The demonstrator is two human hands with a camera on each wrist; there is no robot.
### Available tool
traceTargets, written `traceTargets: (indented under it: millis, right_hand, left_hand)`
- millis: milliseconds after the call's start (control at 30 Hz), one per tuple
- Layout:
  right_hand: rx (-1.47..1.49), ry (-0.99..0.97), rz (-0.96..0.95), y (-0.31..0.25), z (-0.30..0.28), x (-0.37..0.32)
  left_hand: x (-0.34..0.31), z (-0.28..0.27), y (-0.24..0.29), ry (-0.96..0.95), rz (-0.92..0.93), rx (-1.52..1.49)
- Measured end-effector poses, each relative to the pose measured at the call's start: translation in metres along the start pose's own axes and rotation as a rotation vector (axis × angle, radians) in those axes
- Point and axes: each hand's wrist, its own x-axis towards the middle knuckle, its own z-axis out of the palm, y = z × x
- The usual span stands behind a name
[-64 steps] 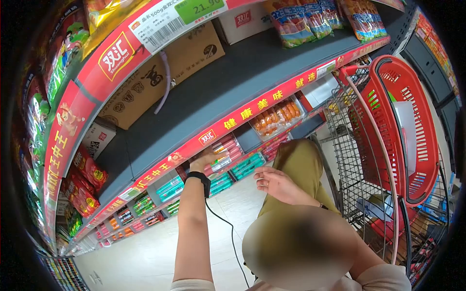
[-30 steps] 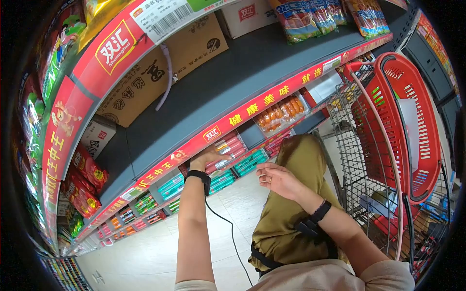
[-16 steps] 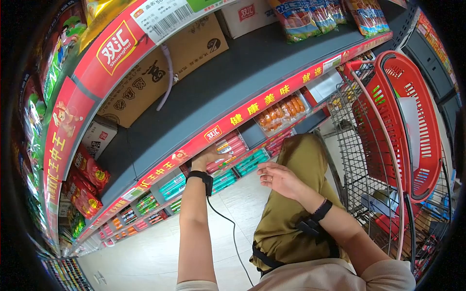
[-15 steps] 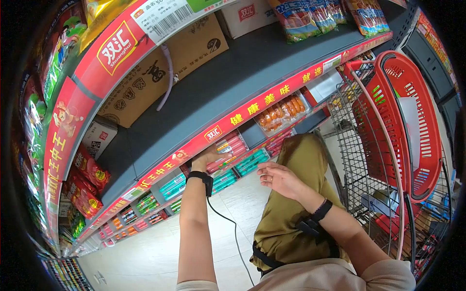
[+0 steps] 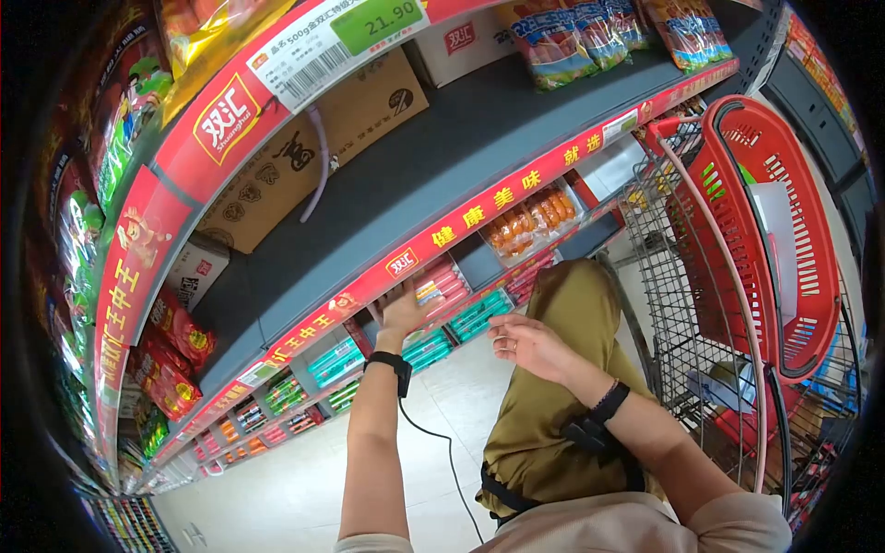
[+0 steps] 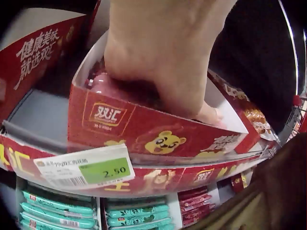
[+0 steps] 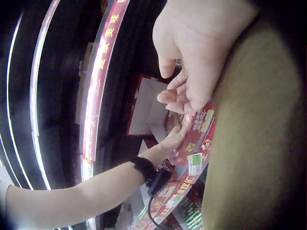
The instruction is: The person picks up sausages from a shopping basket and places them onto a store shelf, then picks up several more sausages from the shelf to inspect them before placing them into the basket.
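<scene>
My left hand (image 5: pixel 401 311) reaches under the shelf lip into a red cardboard display box (image 6: pixel 86 129) of pink packaged sausages (image 5: pixel 442 284). In the head view its fingers look extended over the packs, back of the hand up. The left wrist view shows the thumb by the box's front wall, while the other fingers are hidden inside. Some pink wrapped sausages (image 6: pixel 101 85) show beside the palm. My right hand (image 5: pixel 530 346) hovers by the knee, fingers loosely bent, holding nothing.
A red shelf strip (image 5: pixel 479 217) runs close above the left hand. Below are teal-wrapped sausages (image 6: pixel 57 213) and a price tag (image 6: pixel 84 170). Orange sausage packs (image 5: pixel 533 223) lie to the right. A wire cart (image 5: pixel 687 332) with a red basket (image 5: pixel 802 267) stands at the right.
My left hand has turned and drawn back slightly toward me; its thumb no longer lies across the pink sausages as before. The right hand stays nearly still. The view shifts slightly.
</scene>
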Motion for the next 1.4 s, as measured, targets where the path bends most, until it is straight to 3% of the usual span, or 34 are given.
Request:
traceTargets:
  millis: [133,267,433,733,1333,1400]
  right_hand:
    - [-0.01,-0.011,0.0,0.002,-0.001,-0.001]
    - [-0.022,-0.011,0.0,-0.001,0.0,-0.002]
    - [-0.008,-0.023,-0.017,-0.003,0.0,-0.004]
    - [-0.01,-0.017,-0.007,-0.002,0.001,-0.001]
    - [-0.03,-0.024,-0.006,0.0,0.005,-0.007]
    - [-0.018,-0.022,0.001,0.0,0.005,-0.006]
  left_hand:
    - [0.003,0.02,-0.002,0.153,-0.012,0.037]
    - [0.002,0.017,0.002,0.128,-0.008,-0.005]
    - [0.0,0.028,0.003,0.246,-0.012,0.058]
    - [-0.009,0.026,0.007,0.079,-0.051,-0.062]
    - [0.009,0.007,0.007,0.036,-0.125,0.083]
    - [0.017,0.005,0.004,-0.006,-0.191,-0.103]
